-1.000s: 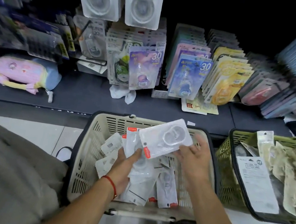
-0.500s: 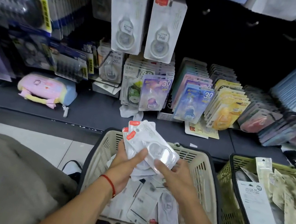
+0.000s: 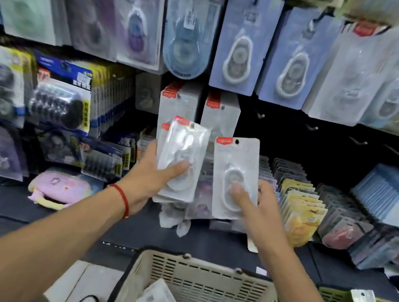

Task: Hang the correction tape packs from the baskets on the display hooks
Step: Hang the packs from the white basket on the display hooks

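single pack: the right hand holds one correction tape pack at centre frame, thumb pressed on the clear blister, fingers curled behind the card.
long axis: near upright, tipped slightly left at the top; the red tab and punched hole point up, the gripped end points down.
pack to fingers: the hole end lies above the thumb, away from the wrist, so the free end leads toward the display.
target: the hung white packs with matching red tabs sit just above and left of the hole; bare hooks show to the right on the dark panel. which one is meant i cannot tell.
nearer hand: the right, judging by the lone pack it carries.
stack: the left hand grips a stack of packs, thumb across the front, also upright with red tabs up, left of centre.
supply: more packs lie in the beige basket at lower centre; a green basket sits lower right.
likely need: line the hole up with a hook tip.
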Tool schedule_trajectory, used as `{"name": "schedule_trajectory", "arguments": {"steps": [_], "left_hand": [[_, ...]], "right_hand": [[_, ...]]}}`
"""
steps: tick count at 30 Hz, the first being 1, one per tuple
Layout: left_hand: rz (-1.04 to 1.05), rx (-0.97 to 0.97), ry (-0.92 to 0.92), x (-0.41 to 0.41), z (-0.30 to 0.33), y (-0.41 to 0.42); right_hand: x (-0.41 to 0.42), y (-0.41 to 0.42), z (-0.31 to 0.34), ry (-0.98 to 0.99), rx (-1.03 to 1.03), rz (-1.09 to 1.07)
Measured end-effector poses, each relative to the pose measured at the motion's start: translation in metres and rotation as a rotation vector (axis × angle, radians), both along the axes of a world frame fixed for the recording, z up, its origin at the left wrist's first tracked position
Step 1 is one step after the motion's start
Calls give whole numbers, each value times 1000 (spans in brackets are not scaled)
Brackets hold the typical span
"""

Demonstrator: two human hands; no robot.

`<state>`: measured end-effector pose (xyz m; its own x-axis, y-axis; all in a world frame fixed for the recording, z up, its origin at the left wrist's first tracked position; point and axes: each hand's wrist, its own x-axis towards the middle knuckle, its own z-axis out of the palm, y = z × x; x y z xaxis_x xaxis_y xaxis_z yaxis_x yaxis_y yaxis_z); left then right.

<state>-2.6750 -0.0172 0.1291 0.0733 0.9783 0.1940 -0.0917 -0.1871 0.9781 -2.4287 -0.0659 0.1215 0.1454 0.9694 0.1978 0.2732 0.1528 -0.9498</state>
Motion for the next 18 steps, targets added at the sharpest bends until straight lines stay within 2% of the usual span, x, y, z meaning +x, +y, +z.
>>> {"name": "schedule_trajectory", "arguments": {"steps": [3, 6, 11, 18], "left_hand": [[146, 109, 58, -18, 9, 11], [258, 110, -10, -24, 1, 13], [277, 90, -98, -25, 3, 17], [266, 106, -96, -26, 3, 16]], "right_hand": [[-17, 27, 17, 10, 52, -29], [-32, 53, 29, -14, 90, -49], [-47, 77, 39, 4, 91, -77], [-55, 81, 28, -40, 133, -152]]}}
